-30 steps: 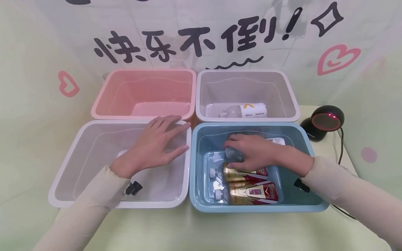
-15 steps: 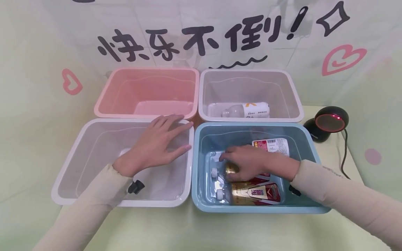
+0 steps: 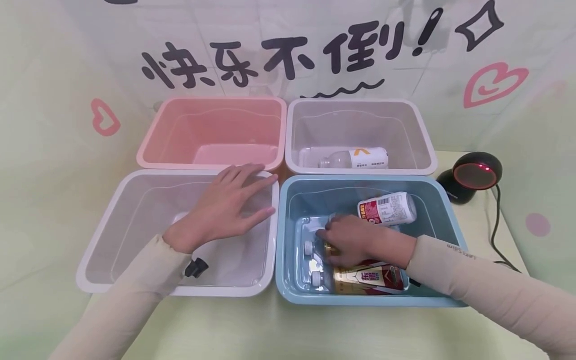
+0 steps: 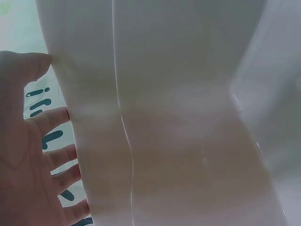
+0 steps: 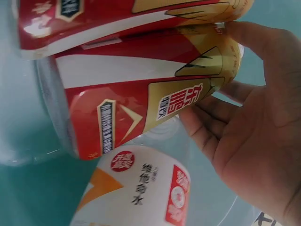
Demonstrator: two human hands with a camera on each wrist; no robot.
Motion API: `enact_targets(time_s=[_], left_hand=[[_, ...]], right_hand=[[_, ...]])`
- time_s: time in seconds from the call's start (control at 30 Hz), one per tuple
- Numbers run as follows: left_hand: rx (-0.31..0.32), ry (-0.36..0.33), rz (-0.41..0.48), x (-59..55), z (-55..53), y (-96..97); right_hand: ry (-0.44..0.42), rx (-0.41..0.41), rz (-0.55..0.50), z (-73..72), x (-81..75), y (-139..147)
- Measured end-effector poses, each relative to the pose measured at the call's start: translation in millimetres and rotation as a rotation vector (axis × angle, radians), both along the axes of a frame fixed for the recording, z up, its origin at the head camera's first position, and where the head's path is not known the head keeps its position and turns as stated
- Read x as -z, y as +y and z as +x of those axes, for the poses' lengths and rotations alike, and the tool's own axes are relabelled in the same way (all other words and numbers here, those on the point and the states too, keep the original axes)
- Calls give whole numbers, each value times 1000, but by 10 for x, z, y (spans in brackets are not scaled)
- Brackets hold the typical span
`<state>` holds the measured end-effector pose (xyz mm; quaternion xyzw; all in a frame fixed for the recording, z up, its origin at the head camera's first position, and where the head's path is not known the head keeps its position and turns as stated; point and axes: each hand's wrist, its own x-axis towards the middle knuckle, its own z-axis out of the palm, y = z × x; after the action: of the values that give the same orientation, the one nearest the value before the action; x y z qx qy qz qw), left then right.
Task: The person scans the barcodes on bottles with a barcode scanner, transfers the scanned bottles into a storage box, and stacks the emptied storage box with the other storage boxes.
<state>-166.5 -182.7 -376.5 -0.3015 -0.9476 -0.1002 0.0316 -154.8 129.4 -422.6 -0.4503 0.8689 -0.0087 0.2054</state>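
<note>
Inside the blue bin (image 3: 369,300), my right hand (image 3: 353,240) holds a red-and-gold drink bottle (image 5: 127,89), thumb and fingers curled round its gold end. A second red-and-gold bottle (image 3: 369,280) lies alongside, nearer the bin's front wall. Behind my hand is a bottle with a white label (image 3: 388,209), lying tilted; its neck is mostly hidden. My left hand (image 3: 220,207) is over the front-left whitish bin (image 3: 180,290), fingers spread. In the left wrist view, its fingertips meet that bin's rim (image 4: 66,103).
A pink bin (image 3: 211,165) stands back left. The back-right pale bin (image 3: 360,171) contains one white-labelled bottle (image 3: 369,158) on its side. A black scanner-like device (image 3: 477,171) with a red-lit face and a cable stands at the right of the bins.
My right hand has left the white-labelled bottle and moved forward onto the red-and-gold one. The white-labelled bottle now lies more slanted. My left hand keeps its place on the bin.
</note>
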Motion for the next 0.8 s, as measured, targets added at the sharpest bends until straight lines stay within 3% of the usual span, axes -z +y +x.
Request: enact_targets(time_s=[0.23,0.6,0.8], left_hand=[[2,-17,-13,9,-2,25],[8,-13,6,-7,-4,27],[1,-22,1,-17,-4,35]], right_hand=[[15,-19,3,12,-14,4],[-27,-7,-58,21,-216,110],[-97,12,-167,-10,-326,212]])
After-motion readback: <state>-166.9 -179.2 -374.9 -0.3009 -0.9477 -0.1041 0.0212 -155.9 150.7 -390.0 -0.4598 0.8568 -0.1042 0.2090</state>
